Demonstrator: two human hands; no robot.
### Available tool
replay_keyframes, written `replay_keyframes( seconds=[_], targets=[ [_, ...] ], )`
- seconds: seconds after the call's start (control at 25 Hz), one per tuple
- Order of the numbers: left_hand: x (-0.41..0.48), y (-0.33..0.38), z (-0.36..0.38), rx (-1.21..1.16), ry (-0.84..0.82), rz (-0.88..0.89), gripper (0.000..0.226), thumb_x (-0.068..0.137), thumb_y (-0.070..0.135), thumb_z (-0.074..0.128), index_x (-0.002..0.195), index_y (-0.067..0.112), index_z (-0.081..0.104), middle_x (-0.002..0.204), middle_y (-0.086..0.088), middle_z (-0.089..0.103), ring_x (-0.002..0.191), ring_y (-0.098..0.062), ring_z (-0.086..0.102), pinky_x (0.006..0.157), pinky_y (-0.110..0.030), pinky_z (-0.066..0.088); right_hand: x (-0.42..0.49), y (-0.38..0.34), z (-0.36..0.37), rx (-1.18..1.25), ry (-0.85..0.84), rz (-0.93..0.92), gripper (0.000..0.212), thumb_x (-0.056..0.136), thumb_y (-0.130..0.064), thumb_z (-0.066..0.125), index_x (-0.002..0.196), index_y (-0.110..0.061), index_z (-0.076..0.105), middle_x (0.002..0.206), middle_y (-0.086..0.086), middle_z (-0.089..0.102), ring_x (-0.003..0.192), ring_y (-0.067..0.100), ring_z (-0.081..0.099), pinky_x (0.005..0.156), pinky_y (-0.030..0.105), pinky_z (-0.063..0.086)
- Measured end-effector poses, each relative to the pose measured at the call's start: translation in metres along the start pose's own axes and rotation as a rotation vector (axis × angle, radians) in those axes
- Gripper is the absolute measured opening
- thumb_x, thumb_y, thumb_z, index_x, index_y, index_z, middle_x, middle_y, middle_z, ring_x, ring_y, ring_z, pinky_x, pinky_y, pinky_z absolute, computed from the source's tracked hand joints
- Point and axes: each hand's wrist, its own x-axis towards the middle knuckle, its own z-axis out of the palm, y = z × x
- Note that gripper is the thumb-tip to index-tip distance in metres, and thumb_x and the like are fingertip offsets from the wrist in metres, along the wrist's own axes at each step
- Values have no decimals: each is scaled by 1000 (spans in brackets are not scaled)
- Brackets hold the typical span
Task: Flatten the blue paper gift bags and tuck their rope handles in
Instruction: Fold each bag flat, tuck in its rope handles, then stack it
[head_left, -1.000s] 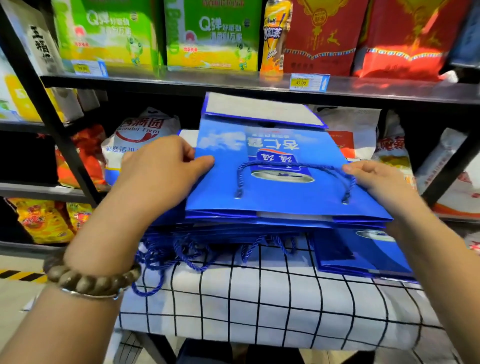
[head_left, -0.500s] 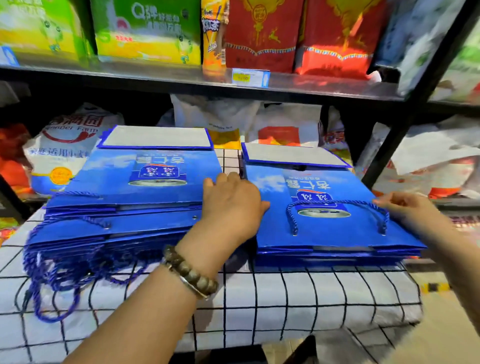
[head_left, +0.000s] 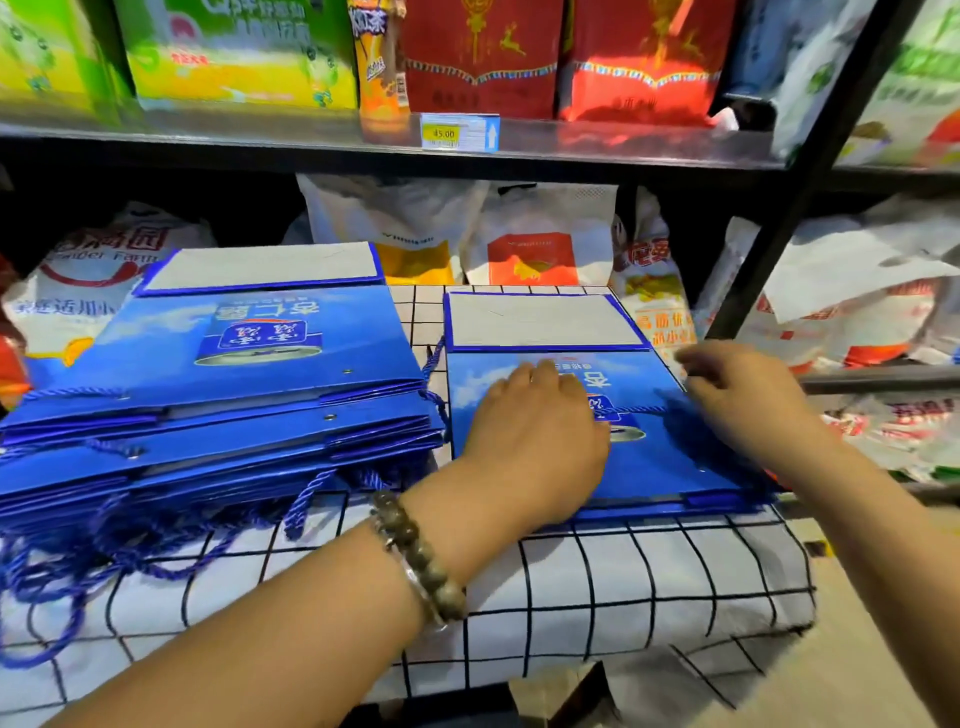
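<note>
L hand presses flat, fingers relaxed, on 1 blue bag at right of checked cloth; its rope handle runs L-R toward nearer R hand, blurred, grip can't tell.

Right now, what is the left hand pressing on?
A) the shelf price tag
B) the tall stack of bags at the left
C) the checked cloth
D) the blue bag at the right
D: the left hand lies palm down on the right-hand blue bag, clear of the left stack.
</note>
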Motion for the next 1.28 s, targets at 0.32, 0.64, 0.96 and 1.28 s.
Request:
replay_keyframes(
  seconds=[0.32, 0.64, 0.96, 1.28],
  targets=[
    [13, -15, 36, -93, -343, -76, 69, 94, 56, 21, 148, 19, -1, 156, -6, -12, 142, -25, -16, 113, -48, -9, 0, -23, 45, -210, -578, -176, 61, 96, -47, 28, 147, -23, 4, 157, 3, -6, 144, 18, -4, 117, 41, 5],
    [10, -18, 35, -186, -269, -56, 66, 94, 52, 27, 148, 19, 7, 157, -7, -3, 143, -22, -9, 113, -46, -7, -2, -29, 45, -323, -625, -168, 62, 97, -47, 20, 146, -21, -8, 155, 3, -14, 143, 18, -9, 115, 42, 0],
    [-104, -48, -55, -458, 380, 267, 26, 84, 36, 45, 103, 29, 61, 107, 14, 63, 99, -4, 56, 82, -29, 47, -24, -104, 16, 124, -62, -458, 31, 88, -13, 56, 118, -15, 60, 125, 2, 59, 117, 21, 51, 96, 29, 34],
    [-142, -181, -77, 33, 332, -436, 46, 89, 45, 50, 124, 17, 55, 129, -1, 55, 118, -22, 50, 96, -32, 37, -28, -234, 44, 178, -369, -708, 46, 86, -41, 57, 129, -27, 51, 136, -8, 50, 126, 13, 43, 104, 33, 36]
  ],
)
